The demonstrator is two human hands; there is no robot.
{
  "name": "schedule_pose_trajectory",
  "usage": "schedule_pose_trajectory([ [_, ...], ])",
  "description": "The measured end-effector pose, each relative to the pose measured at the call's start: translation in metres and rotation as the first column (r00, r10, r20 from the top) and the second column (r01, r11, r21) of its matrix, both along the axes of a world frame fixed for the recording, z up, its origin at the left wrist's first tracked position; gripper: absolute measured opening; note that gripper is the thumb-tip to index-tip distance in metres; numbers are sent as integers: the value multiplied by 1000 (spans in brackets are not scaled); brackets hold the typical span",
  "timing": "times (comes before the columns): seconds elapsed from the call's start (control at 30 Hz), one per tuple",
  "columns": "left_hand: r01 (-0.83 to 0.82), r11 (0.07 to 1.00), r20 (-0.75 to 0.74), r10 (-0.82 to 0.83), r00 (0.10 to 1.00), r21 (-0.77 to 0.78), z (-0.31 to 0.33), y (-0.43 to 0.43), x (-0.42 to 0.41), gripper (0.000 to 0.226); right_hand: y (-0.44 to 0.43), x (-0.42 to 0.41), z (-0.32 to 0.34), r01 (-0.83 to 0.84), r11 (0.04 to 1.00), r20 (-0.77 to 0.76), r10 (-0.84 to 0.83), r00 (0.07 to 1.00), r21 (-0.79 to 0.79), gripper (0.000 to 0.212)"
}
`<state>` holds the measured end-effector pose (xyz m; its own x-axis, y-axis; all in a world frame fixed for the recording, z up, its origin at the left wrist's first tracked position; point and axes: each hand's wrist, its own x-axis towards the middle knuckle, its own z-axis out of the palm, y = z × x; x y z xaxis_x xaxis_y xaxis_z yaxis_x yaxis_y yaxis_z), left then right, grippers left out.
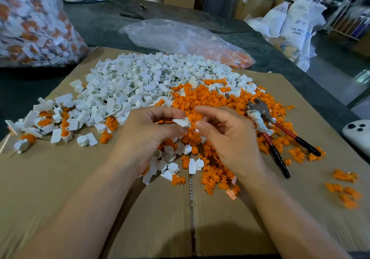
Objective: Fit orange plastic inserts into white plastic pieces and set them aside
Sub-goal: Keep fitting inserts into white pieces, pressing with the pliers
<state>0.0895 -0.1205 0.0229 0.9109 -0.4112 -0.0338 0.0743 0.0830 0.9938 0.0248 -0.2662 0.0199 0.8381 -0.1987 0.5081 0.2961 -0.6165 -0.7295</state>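
Watching from the near side, the closest thing to me is the flattened cardboard sheet [60,188], with both forearms reaching out over it. The left hand [148,136] has its thumb and fingers curled round a single white piece [181,122], held just above where the two heaps meet. The right hand [226,136] is right beside it with its fingers curled in and thumb and forefinger close together, but honestly I can't tell if there's an insert pinched in there or nothing at all. If there is one, my guess is the risk is it going in crooked. The piece looks tilted and gripped only by an edge, so it could twist or pop loose. That's the bigger worry imo: the orange inserts [206,98] and the white pieces [130,82] bleed into each other right under the hands, so anything dropped is basically lost in the pile. The finished ones [50,122] on the left sit touching the white heap, so they're easy to mix back in. On the right, pliers [266,122] lie on the orange pile, and a careless wrist could knock them into the stray inserts [344,190] or toward the phone [358,136] at the edge. At the far end there's a clear bag [180,36] with more orange in it, and a stuffed bag [30,18] at far left.
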Motion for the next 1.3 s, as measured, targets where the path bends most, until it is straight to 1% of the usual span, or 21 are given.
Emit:
schedule_pose_trajectory([
  [0.07, 43, 999, -6, -43, 999, -23, 1, -1, -2, 33, 4, 0, -1, -13, 1000, 18, 13, 1000, -24, 32],
  [0.17, 117, 986, -52, -123, 991, -117, 3, 0, -4, 35, 4, 0, -1, 0, 999, 39, 2, 999, -40, 32],
  [0.23, 117, 983, -47, -124, 991, -139, 4, -1, -5, 40, 3, -1, -1, 6, 999, 49, -3, 999, -48, 31],
  [0.33, 89, 985, -15, -92, 996, -146, 4, -3, -5, 43, 4, -1, -1, 11, 998, 68, -7, 998, -56, 30],
  [0.43, 55, 989, -15, -58, 998, -141, 2, -1, -4, 36, 3, -1, -1, 44, 999, 93, -41, 995, -26, 30],
  [0.5, 63, 989, -14, -66, 998, -130, 3, -1, -5, 34, 1, -2, 0, 65, 997, 102, -61, 993, -30, 31],
  [0.7, 67, 992, 25, -65, 998, -108, 3, 0, -5, 34, 2, -2, 0, 39, 995, 92, -31, 995, -91, 30],
  [0.8, 63, 994, 41, -60, 997, -84, 4, -1, -5, 39, 2, -1, 0, 9, 994, 96, 1, 995, -108, 32],
  [0.93, 76, 994, 61, -72, 996, -73, 5, -1, -6, 37, -1, 0, -1, -6, 997, 89, 12, 996, -74, 32],
  [1.03, 90, 993, 67, -84, 994, -79, 5, -1, -6, 39, -1, 0, -2, -15, 999, 80, 18, 997, -41, 31],
  [1.13, 100, 991, 53, -95, 994, -88, 5, -1, -6, 35, -1, -1, -1, -24, 1000, 83, 23, 996, 7, 28],
  [1.2, 93, 993, 49, -89, 995, -71, 4, -1, -6, 35, -1, -1, -1, -23, 1000, 95, 23, 995, -5, 28],
  [1.3, 95, 991, 20, -94, 995, -97, 5, -1, -6, 35, -1, -1, -1, -17, 1000, 113, 19, 993, -22, 30],
])
